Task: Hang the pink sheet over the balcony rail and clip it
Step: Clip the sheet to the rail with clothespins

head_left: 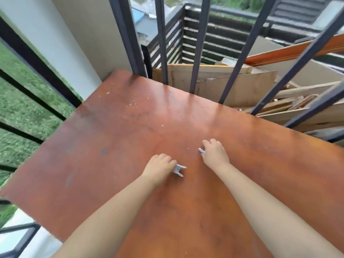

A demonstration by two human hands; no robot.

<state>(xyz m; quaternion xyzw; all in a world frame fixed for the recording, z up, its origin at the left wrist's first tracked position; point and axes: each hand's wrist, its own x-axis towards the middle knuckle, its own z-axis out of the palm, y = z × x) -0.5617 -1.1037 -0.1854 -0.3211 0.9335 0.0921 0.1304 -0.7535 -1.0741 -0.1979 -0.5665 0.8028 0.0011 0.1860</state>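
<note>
I see the left hand [160, 165] pinching a pale grey plastic clothes peg [179, 170] on the reddish-brown wooden tabletop [115, 138]. The right hand [214, 150], just beside it, curls round a second pale peg [202, 151]. Pink sheet not in view; judged hanging and clipping both remain. No legible writing.

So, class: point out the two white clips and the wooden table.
left clip [179, 170], head view, on its splayed legs.
right clip [201, 151], head view, on its exposed tip.
wooden table [115, 138], head view, on bare top.
</note>
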